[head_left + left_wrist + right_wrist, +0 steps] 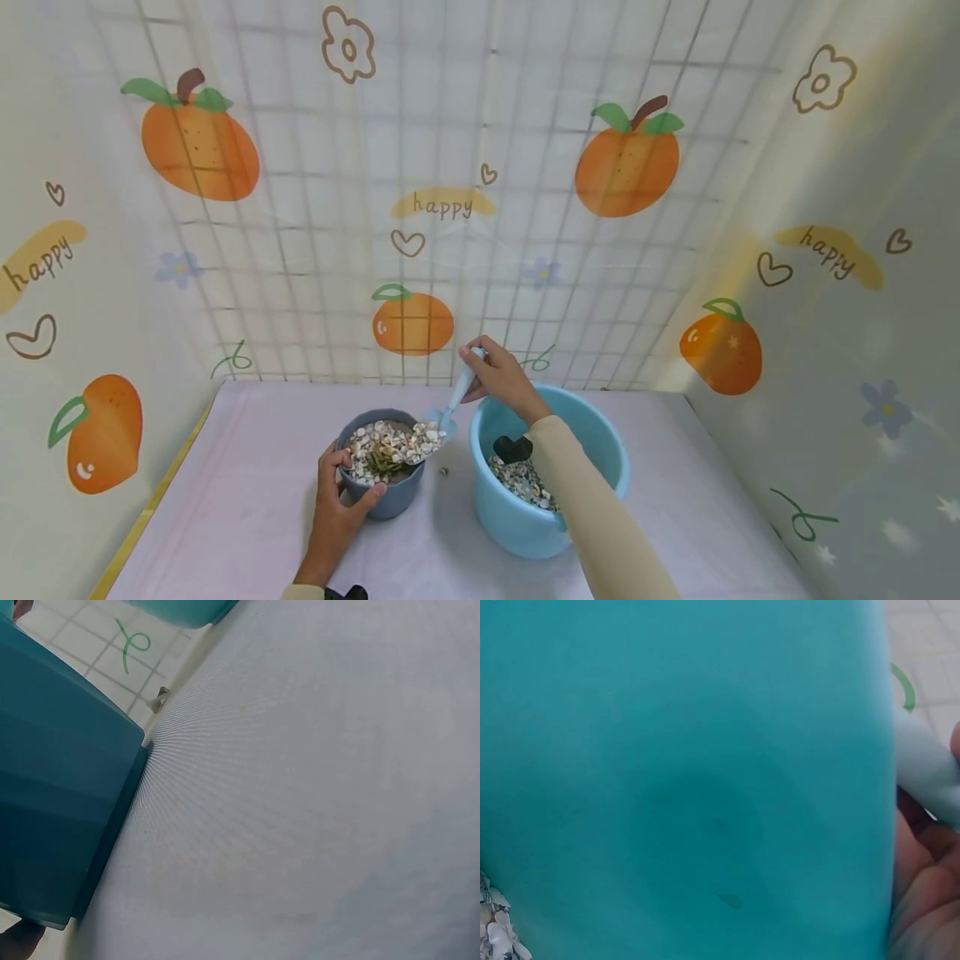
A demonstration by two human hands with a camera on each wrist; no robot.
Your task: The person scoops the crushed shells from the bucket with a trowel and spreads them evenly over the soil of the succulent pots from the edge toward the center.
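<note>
A grey-blue flowerpot [393,502] stands on the table, with white shell-like chips [367,442] and a small green-brown plant [385,461] inside. My left hand [341,508] grips the pot, fingers at its left rim and thumb on the near side. My right hand [498,375] holds the handle of a light blue hand trowel [459,390], tilted down to the left. The trowel's blade, heaped with chips [425,442], is over the pot's right rim. In the left wrist view, the pot's wall [60,772] hides most of the left hand.
A light blue bucket [517,529] stands right of the pot, with more chips [525,483] at its bottom; my right forearm crosses over it. One small bit [444,472] lies on the pale tablecloth [247,467] between them. A printed curtain [525,275] hangs behind.
</note>
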